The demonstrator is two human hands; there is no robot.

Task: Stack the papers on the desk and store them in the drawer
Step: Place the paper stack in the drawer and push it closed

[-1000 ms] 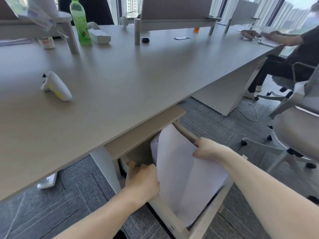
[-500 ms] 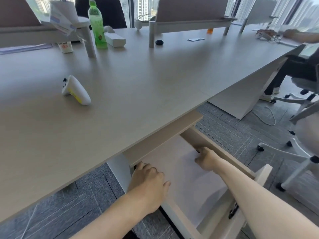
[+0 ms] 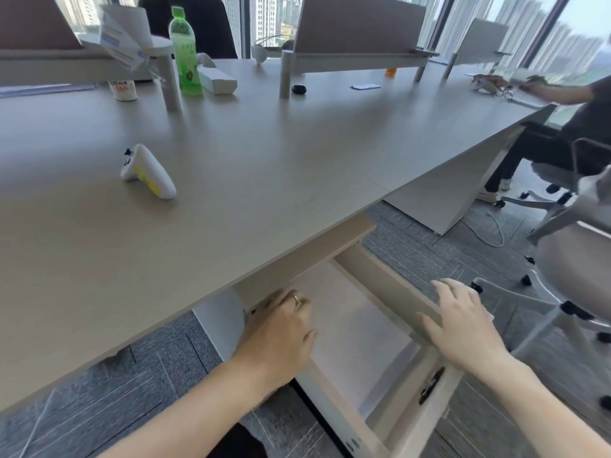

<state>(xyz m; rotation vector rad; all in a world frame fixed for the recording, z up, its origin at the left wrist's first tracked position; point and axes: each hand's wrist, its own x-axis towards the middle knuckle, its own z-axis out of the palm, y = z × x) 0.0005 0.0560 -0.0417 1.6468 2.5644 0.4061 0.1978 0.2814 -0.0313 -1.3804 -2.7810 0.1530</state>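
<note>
The stack of white papers (image 3: pixel 357 328) lies flat inside the pulled-out drawer (image 3: pixel 393 295) under the desk (image 3: pixel 264 166). My left hand (image 3: pixel 281 328) rests on the left edge of the papers at the drawer's left side, palm down, fingers loosely curled, holding nothing. My right hand (image 3: pixel 463 322) hovers over the drawer's right wall with fingers spread apart, gripping nothing. The back of the drawer is hidden under the desk top.
A white and yellow controller (image 3: pixel 147 171) lies on the desk. A green bottle (image 3: pixel 185 51), a white box (image 3: pixel 216 81) and a small jar (image 3: pixel 124 89) stand at the back. A seated person (image 3: pixel 562 120) and an office chair (image 3: pixel 575 259) are on the right.
The papers went from held upright over the drawer to lying flat in it. My right hand let go and lifted out above the drawer's right wall. My left hand stays at the papers' left edge.
</note>
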